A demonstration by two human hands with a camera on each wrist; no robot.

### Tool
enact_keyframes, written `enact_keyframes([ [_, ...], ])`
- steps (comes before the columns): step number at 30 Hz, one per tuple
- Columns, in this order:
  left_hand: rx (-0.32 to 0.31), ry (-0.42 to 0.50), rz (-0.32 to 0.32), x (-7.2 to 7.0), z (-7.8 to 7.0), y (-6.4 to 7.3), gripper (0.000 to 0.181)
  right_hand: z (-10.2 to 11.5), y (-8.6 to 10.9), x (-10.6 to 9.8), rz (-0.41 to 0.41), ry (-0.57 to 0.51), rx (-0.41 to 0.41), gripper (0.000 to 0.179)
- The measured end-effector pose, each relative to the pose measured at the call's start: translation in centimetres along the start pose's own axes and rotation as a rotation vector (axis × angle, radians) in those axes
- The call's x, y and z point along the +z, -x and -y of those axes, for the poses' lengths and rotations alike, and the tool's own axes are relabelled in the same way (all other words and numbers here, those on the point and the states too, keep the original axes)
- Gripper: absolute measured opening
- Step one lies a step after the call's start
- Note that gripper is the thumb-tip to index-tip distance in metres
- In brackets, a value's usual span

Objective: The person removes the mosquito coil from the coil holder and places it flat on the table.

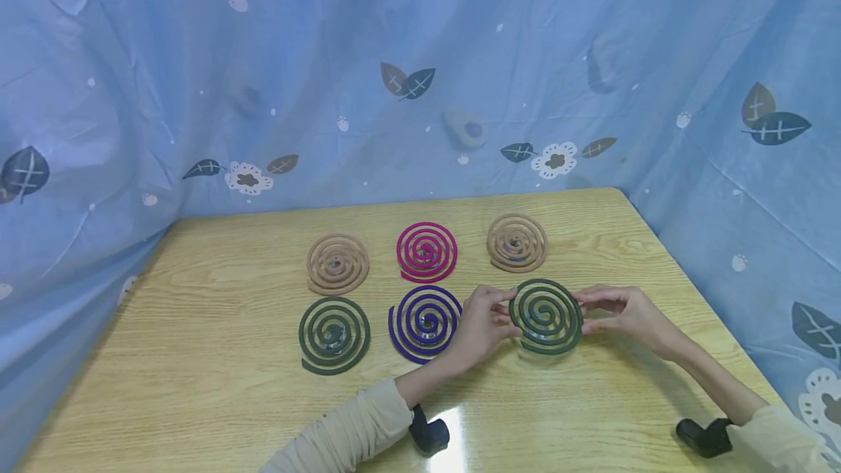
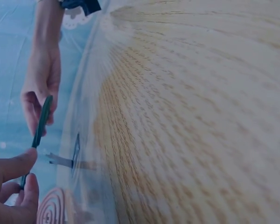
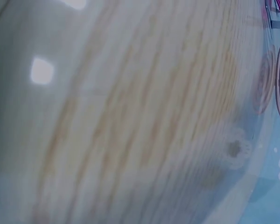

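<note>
A dark green mosquito coil (image 1: 544, 314) is held level with the right part of the table, its flat spiral facing the head camera. My left hand (image 1: 482, 323) pinches its left edge between thumb and fingers, while my right hand (image 1: 620, 312) grips the opposite edge. Seen from the left wrist, the green coil (image 2: 43, 122) is edge-on between both hands. Just left of it, a purple coil (image 1: 427, 322) is partly covered by my left hand and wrist. A thin metal stand (image 2: 76, 154) shows beyond the held coil. The right wrist view shows neither hand.
Behind, a tan coil (image 1: 337, 264), a magenta coil (image 1: 427, 252) and another tan coil (image 1: 516, 242) form a row. A second green coil (image 1: 334, 336) sits at front left. The wooden table (image 1: 197, 385) meets a blue patterned curtain (image 1: 328, 93) at the back and sides.
</note>
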State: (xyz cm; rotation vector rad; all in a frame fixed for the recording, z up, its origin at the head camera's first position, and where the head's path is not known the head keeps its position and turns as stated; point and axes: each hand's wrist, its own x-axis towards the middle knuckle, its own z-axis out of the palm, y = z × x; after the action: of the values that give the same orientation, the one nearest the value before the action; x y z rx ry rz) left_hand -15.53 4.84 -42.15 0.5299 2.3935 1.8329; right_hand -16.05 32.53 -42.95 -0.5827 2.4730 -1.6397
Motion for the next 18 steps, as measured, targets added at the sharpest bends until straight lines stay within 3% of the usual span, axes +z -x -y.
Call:
enact_keyframes([
  [6,-0.024,0.065,0.028,-0.1,0.0,0.0,0.060,0.3,0.4,-0.2,0.049,-0.073,-0.007,0.053],
  [18,0.002,0.107,0.081,0.7,0.4,0.4,0.059,0.1,1.2,-1.1,0.153,-0.109,-0.010,0.058],
])
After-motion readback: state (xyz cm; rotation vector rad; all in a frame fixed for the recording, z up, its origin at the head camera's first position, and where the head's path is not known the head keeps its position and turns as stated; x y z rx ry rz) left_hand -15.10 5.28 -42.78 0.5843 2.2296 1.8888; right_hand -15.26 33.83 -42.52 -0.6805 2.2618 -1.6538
